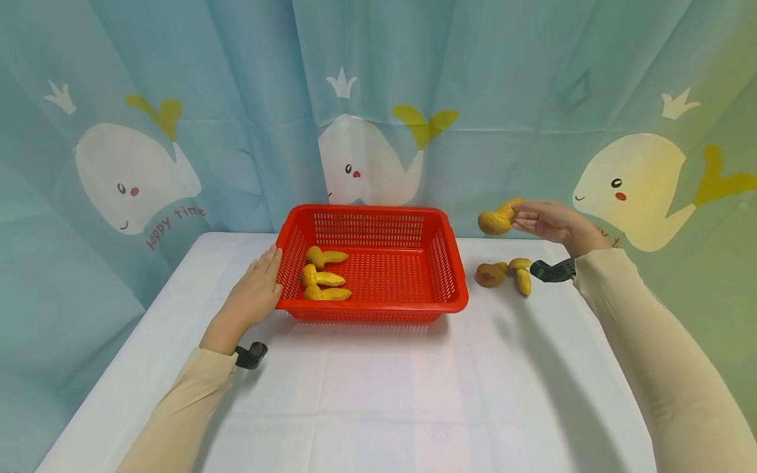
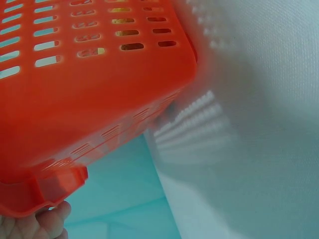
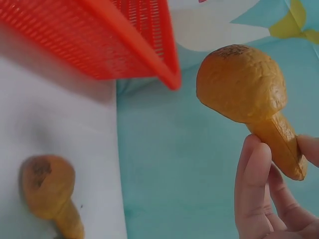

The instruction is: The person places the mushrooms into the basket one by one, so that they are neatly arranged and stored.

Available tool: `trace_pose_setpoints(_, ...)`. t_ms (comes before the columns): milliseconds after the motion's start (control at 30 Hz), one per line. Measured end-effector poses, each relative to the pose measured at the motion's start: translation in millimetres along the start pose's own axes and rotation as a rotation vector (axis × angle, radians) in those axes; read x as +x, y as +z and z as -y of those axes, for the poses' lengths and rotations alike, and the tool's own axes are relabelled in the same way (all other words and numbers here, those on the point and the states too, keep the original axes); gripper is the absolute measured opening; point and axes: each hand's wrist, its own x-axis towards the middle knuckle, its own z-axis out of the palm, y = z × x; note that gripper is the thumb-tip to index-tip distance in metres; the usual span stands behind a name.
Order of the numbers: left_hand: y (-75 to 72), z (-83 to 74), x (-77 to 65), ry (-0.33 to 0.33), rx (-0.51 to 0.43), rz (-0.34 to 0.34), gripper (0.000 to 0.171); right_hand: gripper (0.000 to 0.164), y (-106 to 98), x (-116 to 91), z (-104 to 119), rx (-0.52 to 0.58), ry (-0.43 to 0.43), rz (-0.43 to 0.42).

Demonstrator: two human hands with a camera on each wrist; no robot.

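Note:
My right hand (image 1: pixel 550 220) pinches a yellow-brown mushroom (image 3: pixel 241 82) by its stem, thumb on one side and fingers on the other. It hangs in the air to the right of the red plastic basket (image 1: pixel 378 307), cap pointing left. My left hand (image 1: pixel 255 289) rests with straight fingers against the basket's left rim; in the left wrist view its fingertips (image 2: pixel 52 219) show at the rim's underside. Inside the basket, along the left, lie three mushrooms (image 1: pixel 322 278). Two more, a brown-capped mushroom (image 1: pixel 489 274) and a smaller yellow mushroom (image 1: pixel 522 274), lie on the table below my right hand.
The basket stands near the back of a table with a white cloth (image 1: pixel 367 394). Directly behind hangs a blue-green curtain (image 1: pixel 248 98) printed with whales. A dark band with a small device (image 1: pixel 552 270) is on my right wrist, and another device (image 1: pixel 252 355) on my left.

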Motion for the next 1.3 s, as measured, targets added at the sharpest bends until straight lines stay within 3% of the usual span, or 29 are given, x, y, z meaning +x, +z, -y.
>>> trace_pose_setpoints(367,0.0,-0.3,0.3,0.008,-0.011,-0.003,0.063,0.013,30.5,17.7,12.1,-0.035,0.001,-0.034)
trace_pose_setpoints(600,0.5,0.1,0.8,0.003,-0.015,0.002,0.064,0.015,49.6,27.9,15.6,-0.031,-0.007,-0.019)
trace_pose_setpoints(833,0.1,-0.5,0.4,-0.002,-0.009,0.000,0.064,0.020,64.6,39.8,14.1,-0.037,0.004,0.000)
trace_pose_setpoints(1300,-0.1,-1.7,-0.5,-0.007,-0.015,-0.005,0.064,0.008,102.8,61.7,4.9,-0.079,0.011,0.019)
